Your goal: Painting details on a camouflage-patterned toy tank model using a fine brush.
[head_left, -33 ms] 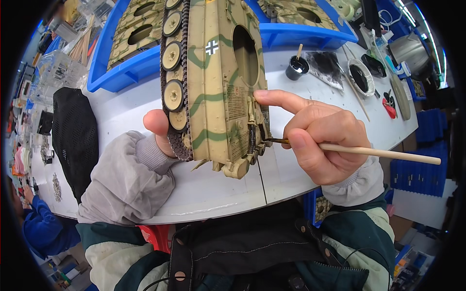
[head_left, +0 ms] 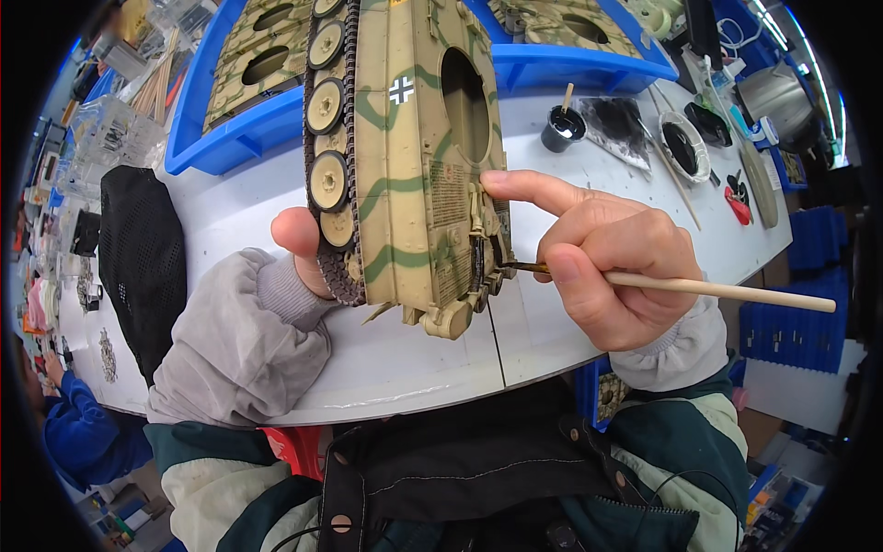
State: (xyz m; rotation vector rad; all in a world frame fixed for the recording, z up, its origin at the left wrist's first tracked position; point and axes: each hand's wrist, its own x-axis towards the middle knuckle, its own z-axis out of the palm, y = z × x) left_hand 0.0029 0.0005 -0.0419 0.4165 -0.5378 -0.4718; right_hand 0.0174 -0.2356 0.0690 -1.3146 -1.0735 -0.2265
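Note:
A model tank hull [head_left: 391,184], tan with green camouflage stripes, is tilted on its side above the table. Its track [head_left: 313,138] and several road wheels face left, and a round opening shows in its deck. My left hand [head_left: 296,235] grips it from below at the near end; the thumb shows, while the other fingers are hidden behind the hull. My right hand [head_left: 618,258] pinches a thin wooden paintbrush [head_left: 717,290]. The dark brush tip meets small black-painted fittings [head_left: 478,267] at the hull's near end. My right index fingertip rests on the hull's edge.
Blue trays [head_left: 207,143] with more camouflaged hulls stand at the back. To the right are a small cup of black paint [head_left: 563,129], a stained plastic bag [head_left: 616,129] and a white bowl of black paint [head_left: 682,147]. A black mesh cloth [head_left: 143,258] lies left; a blue-sleeved person [head_left: 87,432] sits beyond.

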